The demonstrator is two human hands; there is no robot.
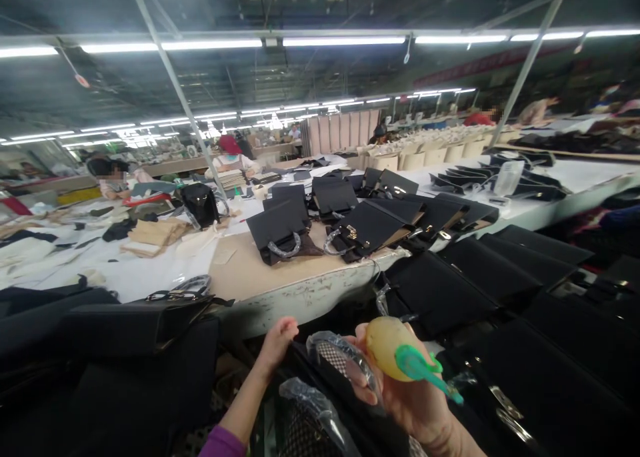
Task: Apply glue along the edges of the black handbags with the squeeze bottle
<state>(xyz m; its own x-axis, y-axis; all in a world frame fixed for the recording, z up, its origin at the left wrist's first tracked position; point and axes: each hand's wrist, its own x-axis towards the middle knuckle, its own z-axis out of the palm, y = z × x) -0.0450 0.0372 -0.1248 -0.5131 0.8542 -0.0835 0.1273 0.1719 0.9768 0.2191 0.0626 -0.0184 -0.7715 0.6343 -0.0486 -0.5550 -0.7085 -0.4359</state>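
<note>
My right hand (400,393) is raised at the bottom centre, its fingers wrapped round a small yellow squeeze bottle (387,347) with a green nozzle (425,369) that points right. My left hand (276,342) reaches forward and down, fingers curled against the top of a black handbag (330,403) below me. That bag's handle (345,357) is wrapped in clear plastic and lies between my two hands. What the left fingers grip, if anything, is hidden.
Several black handbags (360,227) stand in rows on a long white table (300,290) ahead, and more fill the near right (500,290) and left (120,323). Tan pieces (153,233) lie at left. Other people (117,180) work at tables further back.
</note>
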